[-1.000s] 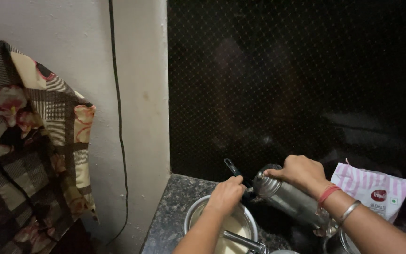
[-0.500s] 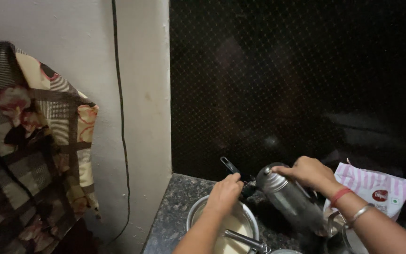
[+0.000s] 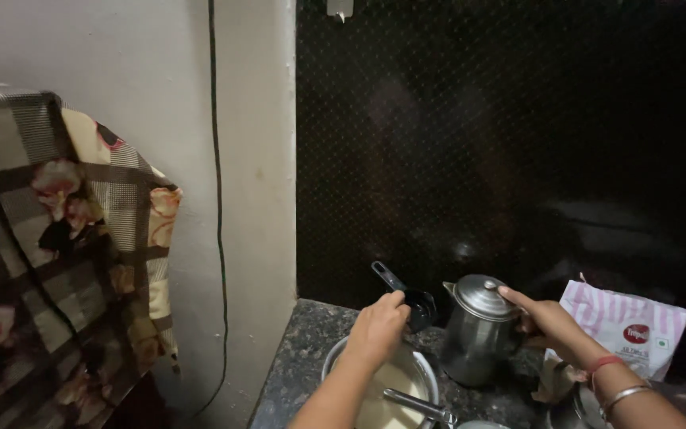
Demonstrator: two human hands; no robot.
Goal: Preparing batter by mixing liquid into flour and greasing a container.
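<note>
Granite counter (image 3: 311,349) | kettle (image 3: 478,330) now upright, right hand (image 3: 545,322) gripping it | left hand (image 3: 379,330) holds black ladle (image 3: 406,294)

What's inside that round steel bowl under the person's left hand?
The steel bowl holds a pale, creamy liquid. The left hand and forearm cover part of it, and its near side runs out of view.

Steel kettle (image 3: 478,330) — silvery grey with a domed lid, taken as landmark; just left of it a black ladle (image 3: 410,298), and below-left a steel pot (image 3: 343,361) of pale cream liquid on a speckled grey-black counter (image 3: 307,353). Right of the kettle: a white pouch (image 3: 625,330) with pink stripes and a red round mark, plus red and silver bangles (image 3: 609,377) on the wrist. Behind it a glossy black wall (image 3: 510,143) with a fine dotted diamond grid — far left, a brown checked cloth (image 3: 65,238) with pink and cream flowers, against a plain off-white wall (image 3: 160,87) with a thin green cable (image 3: 220,214).
</note>
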